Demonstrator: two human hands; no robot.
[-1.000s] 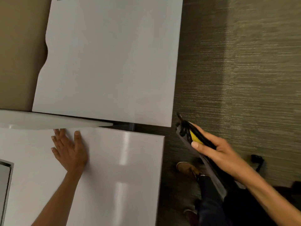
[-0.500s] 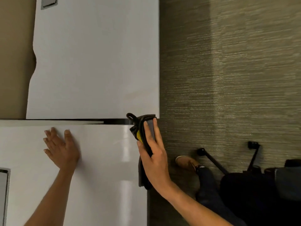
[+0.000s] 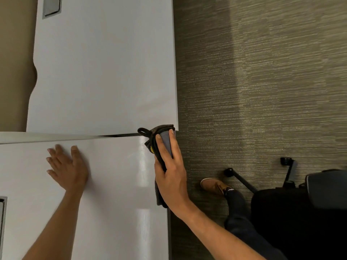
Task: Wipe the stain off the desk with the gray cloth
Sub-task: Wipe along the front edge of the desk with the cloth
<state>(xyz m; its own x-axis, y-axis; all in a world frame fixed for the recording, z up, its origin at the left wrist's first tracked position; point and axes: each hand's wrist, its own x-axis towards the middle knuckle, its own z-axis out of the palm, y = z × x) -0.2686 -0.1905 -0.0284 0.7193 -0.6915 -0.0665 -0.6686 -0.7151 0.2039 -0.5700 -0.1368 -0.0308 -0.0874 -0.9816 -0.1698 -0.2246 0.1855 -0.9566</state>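
My right hand (image 3: 171, 175) presses a folded gray cloth (image 3: 166, 141), dark-edged with a loop and a bit of yellow, onto the right edge of the near white desk (image 3: 116, 203), close to the seam with the far desk. My left hand (image 3: 68, 166) lies flat, fingers spread, on the same desk to the left. I see no clear stain on the glossy surface; the spot under the cloth is hidden.
A second white desk (image 3: 105, 72) adjoins beyond the seam, with a gray cable hatch (image 3: 51, 6) at its far end. Striped carpet (image 3: 262, 91) runs along the right. A black office chair (image 3: 300, 212), my leg and brown shoe (image 3: 214, 185) are at lower right.
My right hand swung in from over the carpet and set the cloth down on the desk's right edge. My left hand stayed flat in place.
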